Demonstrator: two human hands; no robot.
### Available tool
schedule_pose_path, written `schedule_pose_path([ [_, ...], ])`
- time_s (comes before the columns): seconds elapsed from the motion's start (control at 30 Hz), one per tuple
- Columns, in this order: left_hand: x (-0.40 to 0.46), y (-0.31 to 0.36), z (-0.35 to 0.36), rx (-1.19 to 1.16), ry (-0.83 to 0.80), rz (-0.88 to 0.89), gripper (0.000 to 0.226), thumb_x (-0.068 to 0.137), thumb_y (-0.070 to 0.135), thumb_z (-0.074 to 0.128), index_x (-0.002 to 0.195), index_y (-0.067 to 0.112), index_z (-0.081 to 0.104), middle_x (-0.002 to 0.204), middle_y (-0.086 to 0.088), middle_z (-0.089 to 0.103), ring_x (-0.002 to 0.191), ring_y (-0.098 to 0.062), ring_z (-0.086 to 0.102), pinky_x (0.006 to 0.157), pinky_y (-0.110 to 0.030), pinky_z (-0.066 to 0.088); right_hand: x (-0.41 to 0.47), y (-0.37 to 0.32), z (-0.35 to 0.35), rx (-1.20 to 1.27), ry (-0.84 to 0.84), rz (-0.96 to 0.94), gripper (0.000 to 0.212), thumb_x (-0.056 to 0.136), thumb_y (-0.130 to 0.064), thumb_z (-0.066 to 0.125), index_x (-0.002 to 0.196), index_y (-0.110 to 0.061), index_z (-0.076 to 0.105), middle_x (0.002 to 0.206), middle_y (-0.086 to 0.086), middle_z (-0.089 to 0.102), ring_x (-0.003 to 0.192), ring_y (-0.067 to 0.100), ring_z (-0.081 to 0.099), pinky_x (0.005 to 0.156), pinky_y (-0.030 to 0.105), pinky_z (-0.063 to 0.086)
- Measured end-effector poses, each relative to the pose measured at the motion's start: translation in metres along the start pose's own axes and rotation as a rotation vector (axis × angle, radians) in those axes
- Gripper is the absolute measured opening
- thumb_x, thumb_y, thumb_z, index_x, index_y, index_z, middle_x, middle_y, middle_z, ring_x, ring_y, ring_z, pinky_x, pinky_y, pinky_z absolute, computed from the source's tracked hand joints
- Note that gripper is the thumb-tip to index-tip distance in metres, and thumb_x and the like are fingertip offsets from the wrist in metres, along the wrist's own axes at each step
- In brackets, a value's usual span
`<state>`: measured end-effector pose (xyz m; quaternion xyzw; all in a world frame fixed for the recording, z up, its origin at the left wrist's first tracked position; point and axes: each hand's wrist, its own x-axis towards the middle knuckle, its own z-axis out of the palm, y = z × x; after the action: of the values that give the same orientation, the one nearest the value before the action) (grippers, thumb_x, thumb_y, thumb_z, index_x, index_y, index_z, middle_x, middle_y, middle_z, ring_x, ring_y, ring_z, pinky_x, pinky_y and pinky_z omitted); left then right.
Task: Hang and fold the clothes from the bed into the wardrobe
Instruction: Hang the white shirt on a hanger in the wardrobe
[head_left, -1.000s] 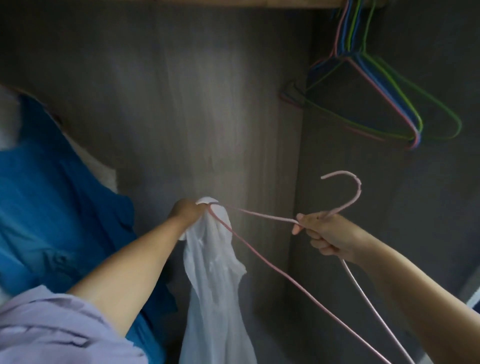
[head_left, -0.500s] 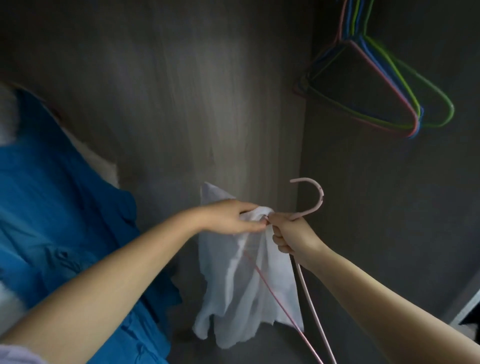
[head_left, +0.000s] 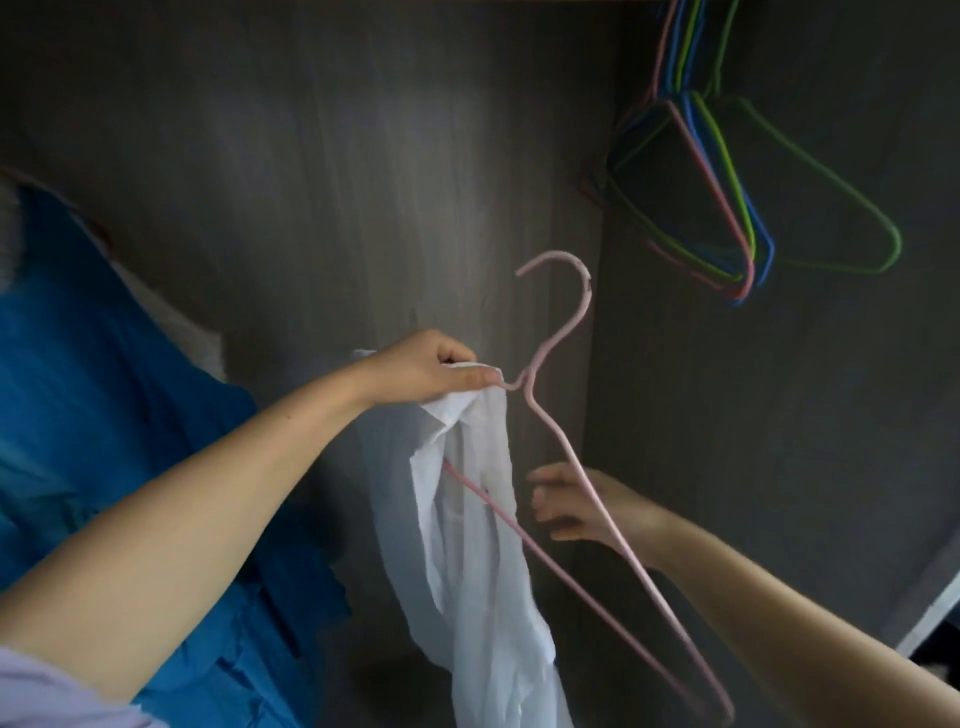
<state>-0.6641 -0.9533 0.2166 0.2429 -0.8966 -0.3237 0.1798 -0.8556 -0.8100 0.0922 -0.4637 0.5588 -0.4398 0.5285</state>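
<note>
Step in hand: getting the white shirt onto the pink hanger, inside the wardrobe.

Left hand: fingers curled, pinching the shirt's collar end together with the hanger neck, just under the hook. It carries both. One hanger arm runs down inside the cloth; the other arm is bare.

Right hand: fingers loosely spread, holding nothing, just beside the bare arm and close to the shirt's edge. Blurred; cannot tell whether a fingertip touches the wire.

Shirt hangs bunched and narrow from the left pinch, tail out of frame below.

Next move, as I judge it: right hand takes the free shoulder of the shirt and draws it over the bare arm, left keeping the neck steady. Thin cloth may slide off the wire if let go early. Then hook to the rail.

Wardrobe contents: a cluster of empty hangers, green, blue and pink, hanging upper right. A blue garment hangs at left, something white behind it.
</note>
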Motion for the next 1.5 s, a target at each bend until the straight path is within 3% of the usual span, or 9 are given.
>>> schedule_pose_path([
  [0.2, -0.007, 0.010, 0.004, -0.059, -0.013, -0.055, 0.056, 0.070, 0.065, 0.067, 0.053, 0.021, 0.037, 0.048, 0.012, 0.025, 0.043, -0.005, 0.024, 0.041, -0.014, 0.021, 0.018, 0.035, 0.037, -0.898, 0.098, 0.020, 0.033, 0.098, -0.035, 0.048, 0.072, -0.015, 0.055, 0.071, -0.002, 0.052, 0.064, 0.011, 0.051, 0.052, 0.018, 0.034],
  [0.37, -0.037, -0.001, -0.011, -0.039, 0.089, -0.115, 0.059, 0.068, 0.062, 0.066, 0.065, 0.006, 0.049, 0.053, 0.004, 0.030, 0.046, -0.006, 0.026, 0.043, -0.016, 0.020, 0.016, 0.049, -0.015, -0.877, 0.326, 0.136, 0.030, 0.101, -0.021, 0.042, 0.109, 0.000, 0.063, 0.116, 0.017, 0.064, 0.111, 0.030, 0.060, 0.094, 0.032, 0.045],
  [0.57, -0.059, -0.027, -0.002, 0.025, 0.148, -0.245, 0.037, 0.091, 0.029, 0.061, 0.063, 0.010, 0.044, 0.060, -0.001, 0.030, 0.051, -0.004, 0.026, 0.046, -0.018, 0.017, 0.005, 0.028, -0.070, -0.800, 0.643, -0.169, 0.011, 0.096, -0.009, 0.048, 0.092, -0.005, 0.058, 0.087, 0.015, 0.064, 0.085, 0.032, 0.062, 0.063, 0.025, 0.027],
  [0.8, -0.057, -0.039, 0.010, 0.035, 0.252, -0.324, 0.043, 0.088, 0.038, 0.064, 0.057, 0.018, 0.042, 0.056, 0.002, 0.028, 0.054, -0.012, 0.026, 0.047, -0.024, 0.018, -0.005, 0.005, -0.091, -1.247, 0.572, -0.246, 0.022, 0.097, -0.022, 0.046, 0.112, -0.018, 0.061, 0.106, 0.006, 0.068, 0.096, 0.033, 0.064, 0.073, 0.036, 0.046],
  [1.03, -0.050, -0.053, 0.034, 0.252, 0.323, -0.387, 0.053, 0.087, 0.042, 0.064, 0.048, 0.016, 0.040, 0.045, 0.004, 0.039, 0.049, -0.018, 0.041, 0.054, -0.029, 0.027, 0.000, -0.031, -0.052, -0.969, 0.616, -0.348, 0.022, 0.095, -0.010, 0.045, 0.108, -0.009, 0.063, 0.094, 0.014, 0.069, 0.087, 0.031, 0.064, 0.069, 0.035, 0.047],
  [1.17, -0.048, -0.049, 0.034, 0.291, 0.459, -0.371, 0.055, 0.088, 0.044, 0.061, 0.046, 0.016, 0.039, 0.041, 0.005, 0.037, 0.046, -0.018, 0.039, 0.050, -0.030, 0.025, -0.003, -0.046, -0.006, -0.770, 0.480, -0.333, 0.019, 0.093, -0.014, 0.048, 0.103, -0.019, 0.063, 0.090, 0.007, 0.067, 0.073, 0.020, 0.060, 0.064, 0.028, 0.047],
  [1.33, -0.066, -0.049, 0.012, 0.067, 0.704, -0.190, 0.052, 0.089, 0.036, 0.065, 0.050, 0.016, 0.035, 0.049, 0.003, 0.034, 0.053, -0.017, 0.033, 0.054, -0.031, 0.024, -0.027, -0.054, 0.018, -1.003, -0.253, -0.171, 0.024, 0.097, -0.023, 0.054, 0.120, -0.025, 0.062, 0.104, -0.011, 0.064, 0.082, -0.001, 0.062, 0.080, 0.016, 0.051],
  [1.43, -0.084, -0.049, -0.004, -0.029, 0.744, -0.090, 0.046, 0.088, 0.022, 0.067, 0.056, 0.000, 0.042, 0.057, -0.008, 0.034, 0.057, -0.013, 0.032, 0.053, -0.029, 0.024, -0.036, -0.097, 0.002, -0.908, 0.210, -0.517, 0.019, 0.094, -0.020, 0.055, 0.097, -0.036, 0.065, 0.089, -0.016, 0.067, 0.078, -0.002, 0.063, 0.078, 0.022, 0.051],
  [1.5, -0.090, -0.044, -0.009, -0.106, 0.749, -0.063, 0.041, 0.088, 0.015, 0.066, 0.057, -0.003, 0.045, 0.058, -0.007, 0.035, 0.052, -0.006, 0.032, 0.048, -0.022, 0.024, -0.038, -0.128, -0.003, -0.995, 0.339, -0.683, 0.029, 0.091, -0.032, 0.057, 0.119, -0.035, 0.058, 0.103, -0.017, 0.059, 0.088, -0.001, 0.058, 0.079, 0.020, 0.047],
])
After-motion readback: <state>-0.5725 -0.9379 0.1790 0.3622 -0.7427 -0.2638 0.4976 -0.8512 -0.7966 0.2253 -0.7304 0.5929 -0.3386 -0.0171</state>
